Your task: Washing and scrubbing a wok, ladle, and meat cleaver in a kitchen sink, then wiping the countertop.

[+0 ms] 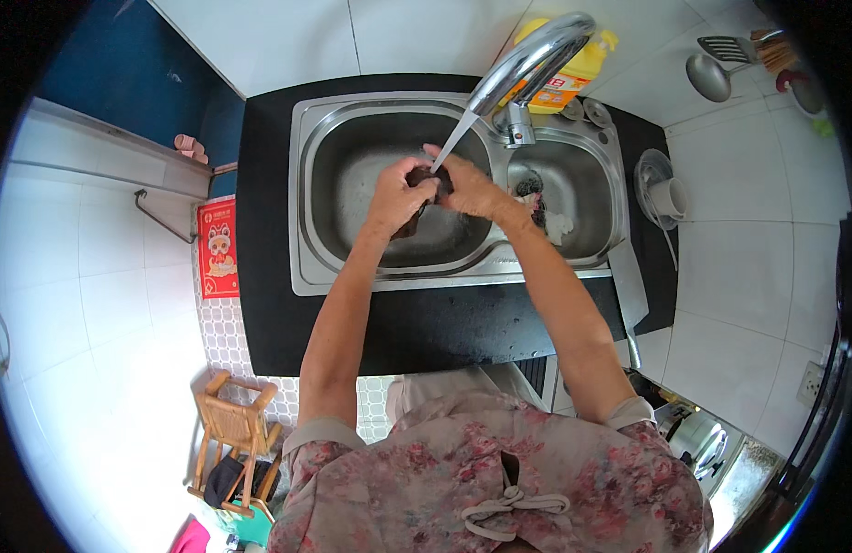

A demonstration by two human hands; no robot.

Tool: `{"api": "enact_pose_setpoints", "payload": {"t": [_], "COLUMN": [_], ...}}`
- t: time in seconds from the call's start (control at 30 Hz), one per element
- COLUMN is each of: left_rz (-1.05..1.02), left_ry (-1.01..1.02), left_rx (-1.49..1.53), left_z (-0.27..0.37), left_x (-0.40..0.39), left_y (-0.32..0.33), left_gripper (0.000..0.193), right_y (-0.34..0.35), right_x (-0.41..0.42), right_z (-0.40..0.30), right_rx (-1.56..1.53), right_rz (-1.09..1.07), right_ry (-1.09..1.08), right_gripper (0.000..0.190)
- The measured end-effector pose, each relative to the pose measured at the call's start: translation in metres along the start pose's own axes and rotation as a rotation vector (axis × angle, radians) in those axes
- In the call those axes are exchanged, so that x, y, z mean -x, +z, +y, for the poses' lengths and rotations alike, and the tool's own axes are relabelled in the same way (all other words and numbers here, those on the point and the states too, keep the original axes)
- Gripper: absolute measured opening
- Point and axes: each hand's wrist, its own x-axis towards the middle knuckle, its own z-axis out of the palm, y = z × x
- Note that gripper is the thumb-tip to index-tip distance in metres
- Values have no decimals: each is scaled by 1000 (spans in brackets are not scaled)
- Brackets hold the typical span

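A dark brown, wet item [420, 177], too covered to name, is held over the large basin of a steel double sink [356, 238]. My left hand [400, 191] grips it from the left, and part of it hangs below the fingers. My right hand [467, 181] holds its right side, with one finger raised. Water runs from the chrome faucet [529, 59] onto the item between my hands. In the small basin, right of my right wrist, lie a dark scouring pad [529, 184] and a whitish scrap [558, 227].
A cleaver [627, 280] lies along the sink's right edge, handle towards me. Behind the faucet stands a yellow pump bottle [583, 68]. A white cup [668, 198] rests on dishes at the right. Utensils [709, 77] hang on the wall. A wooden chair [239, 422] stands lower left.
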Motion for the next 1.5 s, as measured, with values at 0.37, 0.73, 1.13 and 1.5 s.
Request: {"api": "enact_pose_setpoints", "payload": {"t": [0.37,0.73,1.13,1.5], "left_rz": [115,-65,-152,425], "left_ry": [160,-488,-118,-508], "left_rx": [-269,1143,1148,904], "left_z": [0,-77,-150,-69], "left_x": [1,7,13,7], "left_y": [-35,-4,-12,-17], "left_gripper": [31,43,38,35], "right_y": [42,49,120,60], "right_x": [9,0,-6,-14], "right_z": [25,-32,-32,45], "right_rx": [-770,-462,257,21], "right_rz": [204,221,434,569], "right_ry": [409,205,3,284], "right_gripper": [54,42,41,30]}}
